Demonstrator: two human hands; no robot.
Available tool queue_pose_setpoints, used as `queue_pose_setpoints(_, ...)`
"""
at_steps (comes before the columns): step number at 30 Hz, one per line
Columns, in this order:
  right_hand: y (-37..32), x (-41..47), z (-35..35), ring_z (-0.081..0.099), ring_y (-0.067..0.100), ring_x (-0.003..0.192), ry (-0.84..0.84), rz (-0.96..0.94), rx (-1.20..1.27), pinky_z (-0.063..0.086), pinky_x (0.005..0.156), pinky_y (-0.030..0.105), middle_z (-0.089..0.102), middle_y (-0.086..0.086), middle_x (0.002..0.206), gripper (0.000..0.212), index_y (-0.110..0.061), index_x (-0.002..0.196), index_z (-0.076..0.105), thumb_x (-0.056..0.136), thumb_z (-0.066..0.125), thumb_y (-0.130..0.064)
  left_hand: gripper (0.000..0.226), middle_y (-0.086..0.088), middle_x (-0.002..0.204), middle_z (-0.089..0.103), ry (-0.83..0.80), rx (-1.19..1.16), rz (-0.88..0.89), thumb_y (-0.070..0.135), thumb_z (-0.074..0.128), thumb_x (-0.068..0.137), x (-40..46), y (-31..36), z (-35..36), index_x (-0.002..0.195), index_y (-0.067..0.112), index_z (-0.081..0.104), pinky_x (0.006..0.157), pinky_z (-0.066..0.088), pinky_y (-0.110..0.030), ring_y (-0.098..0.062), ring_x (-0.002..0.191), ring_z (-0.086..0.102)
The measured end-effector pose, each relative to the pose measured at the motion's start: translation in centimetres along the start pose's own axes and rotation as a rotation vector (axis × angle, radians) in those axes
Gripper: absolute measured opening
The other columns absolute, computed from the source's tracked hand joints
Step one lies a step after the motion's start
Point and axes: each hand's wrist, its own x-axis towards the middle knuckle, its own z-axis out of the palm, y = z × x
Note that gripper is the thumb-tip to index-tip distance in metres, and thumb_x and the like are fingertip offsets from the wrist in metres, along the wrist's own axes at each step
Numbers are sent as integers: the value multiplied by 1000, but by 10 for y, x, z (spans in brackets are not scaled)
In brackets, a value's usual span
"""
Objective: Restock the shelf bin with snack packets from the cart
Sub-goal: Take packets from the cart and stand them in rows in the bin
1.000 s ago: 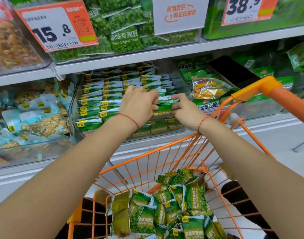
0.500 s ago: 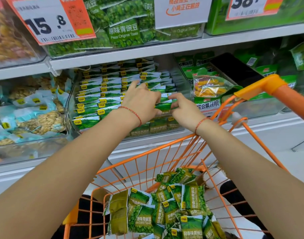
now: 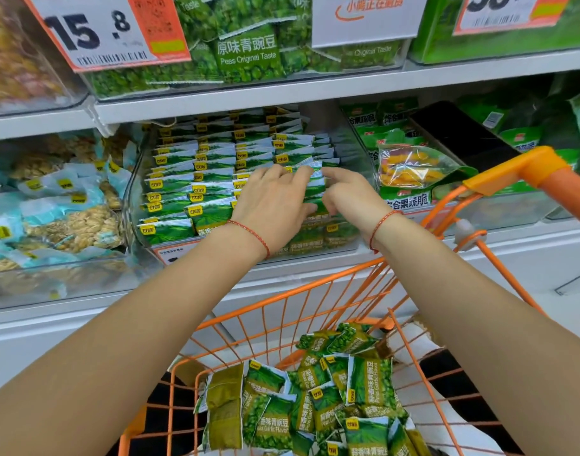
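Nearest, the orange wire cart [image 3: 315, 311] holds a loose heap of green snack packets [image 3: 318, 403] at the bottom centre, its orange handle [image 3: 525, 169] rising at the right; both forearms reach over it to the shelf beyond; the left hand [image 3: 272, 205] lies palm down on the near right rows of the clear shelf bin [image 3: 354, 149], fingers spread and only lightly bent, pressing the packets there; the right hand [image 3: 351, 199], just beside it, has its fingers curled onto a packet edge in the same row, though whether it truly pinches it I cannot tell; the bin's packet rows [image 3: 196, 179] stand in tidy files to the left; farther up, a price tag [image 3: 107, 28] reads 15.8.
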Motion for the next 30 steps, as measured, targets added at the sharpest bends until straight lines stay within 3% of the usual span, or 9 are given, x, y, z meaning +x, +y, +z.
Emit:
queue_pose_setpoints(2,-2,4,-1,46,22,104,18,29,94,45,84,35,39,17,145,58,-2,143,36,86,43,7,70,-9,153,30,-47,3,-30,55,34,96,4,-1,1,149,11,19,114,15,-36,-24,140,26)
queue_pose_setpoints(4,-5,5,2,46,24,112,30,78,214,38,89,34,40,18,145,46,-1,137,43,92,46,-6,81,-10,158,19,-150,27,-71,64,24,93,10,-2,6,151,7,13,118,8,-41,-24,145,16)
queue_pose_setpoints(7,-6,8,9,34,23,134,10,102,231,30,97,31,33,6,151,47,-14,143,37,100,41,-31,85,-12,152,32,-194,103,-63,68,20,91,17,-5,10,148,4,24,118,9,-45,-25,143,24)
queue_pose_setpoints(9,-4,12,12,31,21,138,-1,63,165,28,94,28,32,3,152,50,-17,145,36,101,35,-41,84,-11,145,42,-175,129,-36,69,22,90,18,-10,8,141,4,38,117,12,-46,-25,138,32)
queue_pose_setpoints(11,-2,18,13,31,21,137,42,49,177,27,100,31,33,3,151,53,-18,144,37,100,30,-47,84,-11,149,38,-173,89,-29,71,24,88,17,-16,9,140,7,42,117,12,-44,-25,139,30)
queue_pose_setpoints(15,-9,35,12,33,22,138,152,49,259,26,107,33,33,6,152,56,-15,147,31,101,27,-47,85,-10,159,13,-147,-89,-30,70,31,88,15,-21,19,149,12,26,118,6,-39,-25,146,13)
queue_pose_setpoints(24,-7,68,19,37,22,133,42,-39,-63,28,92,27,37,6,149,48,-16,142,39,102,29,-40,82,-11,158,17,-100,-201,-26,68,36,88,17,-24,30,149,14,26,119,7,-36,-24,145,16)
queue_pose_setpoints(27,0,81,11,40,21,130,62,26,93,29,94,30,40,4,147,52,-19,142,41,99,34,-48,81,-11,159,14,-98,-213,-27,68,37,88,17,-25,30,148,16,27,119,5,-36,-24,146,13)
queue_pose_setpoints(30,4,91,8,47,21,114,147,102,204,34,96,35,43,8,145,64,-12,144,37,98,28,-55,80,-10,159,12,-109,-225,-13,69,36,88,17,-25,31,148,17,27,118,5,-36,-24,146,11)
